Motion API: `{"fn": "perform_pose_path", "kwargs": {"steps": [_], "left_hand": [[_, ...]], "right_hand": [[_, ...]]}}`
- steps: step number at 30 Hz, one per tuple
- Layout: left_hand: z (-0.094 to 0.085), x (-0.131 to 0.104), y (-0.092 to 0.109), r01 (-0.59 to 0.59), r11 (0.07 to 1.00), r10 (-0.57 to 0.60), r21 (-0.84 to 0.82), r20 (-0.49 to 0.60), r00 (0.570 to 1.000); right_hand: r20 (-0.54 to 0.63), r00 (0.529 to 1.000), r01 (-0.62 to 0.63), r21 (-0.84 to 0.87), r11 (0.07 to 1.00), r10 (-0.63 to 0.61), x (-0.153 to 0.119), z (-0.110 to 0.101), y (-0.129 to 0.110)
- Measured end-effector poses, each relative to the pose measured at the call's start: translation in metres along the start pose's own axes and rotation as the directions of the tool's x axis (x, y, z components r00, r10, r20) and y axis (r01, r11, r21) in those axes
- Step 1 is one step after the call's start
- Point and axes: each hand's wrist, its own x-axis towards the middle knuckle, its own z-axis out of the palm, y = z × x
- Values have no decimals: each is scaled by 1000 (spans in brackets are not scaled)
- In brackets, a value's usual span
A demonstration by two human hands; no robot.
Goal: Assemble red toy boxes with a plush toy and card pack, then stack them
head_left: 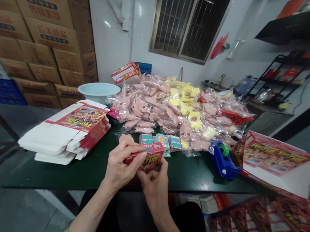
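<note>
Left hand (120,167) and right hand (154,183) grip red box (147,157)

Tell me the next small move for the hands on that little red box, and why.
Probably press the end flap shut. Both the left hand and right hand pinch the small red box above the green table, fingers at its edge, with small packets lying just behind.

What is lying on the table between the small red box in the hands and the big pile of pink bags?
In the head view, a few small teal card packs lie between the small red box and the pile of pink bags.
</note>
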Motion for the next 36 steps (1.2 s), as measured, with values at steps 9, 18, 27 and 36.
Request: {"fn": "perform_pose_path", "kwargs": {"steps": [9,18,27,36], "left_hand": [[-6,-5,26,-98,995,80,37,327,942],[57,-12,37,57,973,64,-222,500,863],[145,-9,51,-63,962,223,-267,625,748],[323,41,124,-469,867,322,-169,907,270]], "right_hand": [[388,777,622,-597,506,-497,-1,-93,-60],[478,825,563,-643,519,-303,0,-225,-117],[-244,933,-172,-947,271,-264,62,-436,-142],[-408,866,-393,-913,111,-289,119,-476,-117]]}}
